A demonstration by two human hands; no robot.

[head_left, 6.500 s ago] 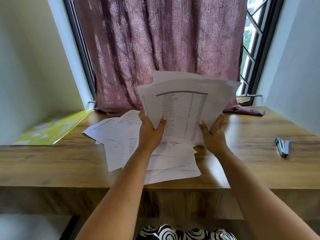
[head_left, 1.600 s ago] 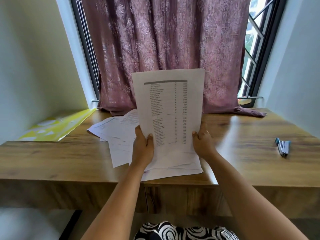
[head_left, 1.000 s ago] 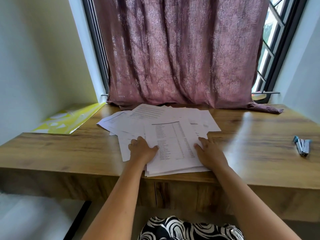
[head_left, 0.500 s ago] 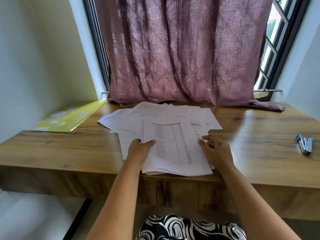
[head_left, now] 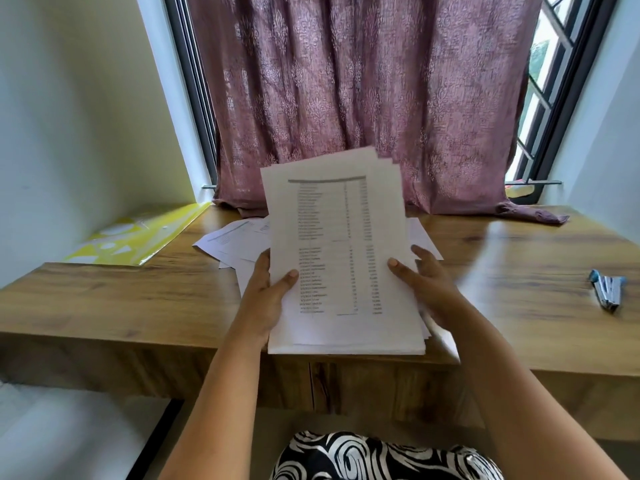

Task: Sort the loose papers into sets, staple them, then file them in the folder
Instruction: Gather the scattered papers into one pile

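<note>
Half a second ago the stack of papers [head_left: 341,258] lay flat on the desk [head_left: 519,271] under both hands; now it is lifted and tilted up toward the camera, its bottom edge at the desk's near edge. This looks like the squaring-up part of sorting: a set is gathered and its edges are being evened before stapling. The left hand [head_left: 266,292] is closed on the stack's left edge, thumb across the printed face and fingers behind. The right hand [head_left: 426,285] is only half closed, thumb on the face and fingers spread behind the right edge, where the sheets fan slightly. More loose sheets [head_left: 235,240] lie on the desk behind the stack. The next move likely calls for tapping the edges flush, then reaching for the stapler [head_left: 606,294], well to the stack's right; the yellow folder [head_left: 138,237] lies far to its left.
</note>
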